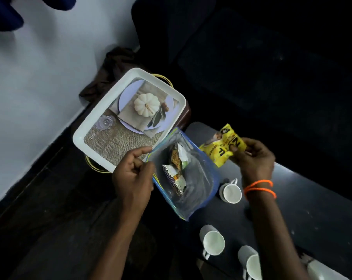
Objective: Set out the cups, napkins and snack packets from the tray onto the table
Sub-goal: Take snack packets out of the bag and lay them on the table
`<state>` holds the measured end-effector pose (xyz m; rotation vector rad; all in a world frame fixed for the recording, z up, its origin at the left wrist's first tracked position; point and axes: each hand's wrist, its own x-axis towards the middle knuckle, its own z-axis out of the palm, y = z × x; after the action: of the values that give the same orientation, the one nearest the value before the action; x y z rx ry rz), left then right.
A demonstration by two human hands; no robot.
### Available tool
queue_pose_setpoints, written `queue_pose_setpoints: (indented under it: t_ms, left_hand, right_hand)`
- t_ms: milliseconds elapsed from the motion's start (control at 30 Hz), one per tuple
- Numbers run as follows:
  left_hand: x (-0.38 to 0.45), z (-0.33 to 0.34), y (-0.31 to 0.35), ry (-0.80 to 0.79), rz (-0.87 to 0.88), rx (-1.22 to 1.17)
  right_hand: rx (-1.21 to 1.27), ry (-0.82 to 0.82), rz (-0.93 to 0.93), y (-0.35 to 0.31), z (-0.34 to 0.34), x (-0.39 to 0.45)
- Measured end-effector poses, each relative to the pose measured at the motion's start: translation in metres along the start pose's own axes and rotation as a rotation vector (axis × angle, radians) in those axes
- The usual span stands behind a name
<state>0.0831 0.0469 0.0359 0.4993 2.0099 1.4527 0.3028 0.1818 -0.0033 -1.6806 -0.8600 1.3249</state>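
My left hand (133, 174) pinches the rim of a clear zip bag (195, 184) with blue edges, held up over the gap between tray and table. Inside the bag lie a couple of small snack packets (176, 171). My right hand (254, 154) grips a yellow snack packet (223, 147) above the dark table (304, 199). The white tray (90, 128), printed with a pumpkin picture, sits left of the bag and carries nothing loose. Three white cups stand on the table: one (230, 191) under my right wrist, two others (212, 241) (249, 261) nearer to me.
A dark brown cloth (114, 65) lies behind the tray on a small stand with yellow wire loops (165, 78). A white wall (40, 77) fills the left. Dark seating (251, 57) lies beyond the table. A pale object (322, 271) shows at the bottom right edge.
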Motion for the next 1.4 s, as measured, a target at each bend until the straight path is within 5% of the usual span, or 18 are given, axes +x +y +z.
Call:
queue_pose_setpoints:
  t_ms: [233,400,500,600,700,800,1067,1267,1400]
  left_hand:
    - [-0.003,0.002,-0.01,-0.11,0.033,0.061]
    - [-0.003,0.011,-0.008,-0.152,0.048,0.09]
    - [-0.003,0.018,-0.004,-0.143,0.061,0.096]
    - [-0.003,0.022,-0.002,-0.134,0.065,0.106]
    - [-0.003,0.025,-0.003,-0.136,0.094,0.1]
    - [-0.005,0.024,-0.011,-0.151,0.107,0.115]
    - [-0.015,0.028,-0.017,-0.158,0.075,0.14]
    - [-0.001,0.029,-0.016,-0.023,0.043,0.109]
    - [0.009,0.027,-0.013,0.022,0.018,0.116]
  right_hand:
    - [-0.318,0.232,0.223,0.088,0.007,-0.01]
    - [-0.271,0.297,-0.224,0.02,0.001,-0.046]
    - [-0.257,0.046,-0.413,-0.024,0.018,-0.078]
    - [-0.566,-0.308,-0.423,-0.037,0.046,-0.099]
    - [-0.99,-0.608,-0.309,-0.017,0.079,-0.097]
    - [-1.201,-0.731,-0.114,0.019,0.109,-0.081]
    - [-1.199,-0.671,-0.055,0.058,0.113,-0.064]
    - [-1.165,-0.606,-0.226,-0.03,0.076,-0.089]
    - [-0.793,-0.543,-0.369,-0.104,0.023,-0.097]
